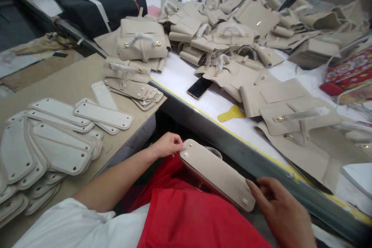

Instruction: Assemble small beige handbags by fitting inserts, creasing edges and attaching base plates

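Over my lap, which is covered by red cloth [186,217], I hold a long beige leather panel [216,172] with rounded ends and small studs. My left hand [167,145] pinches its far left end with curled fingers. At the panel's near right end my right hand [279,209] grips it with the thumb on the edge. A pale strap loop [214,151] shows just behind the panel.
A stack of white rounded panels [55,139] lies on the brown table at left. Beige bag parts [139,42] pile up across the white table [180,77], with a phone [199,87] and a yellow tab [231,113] near its front edge. Black fabric [99,7] sits at the back left.
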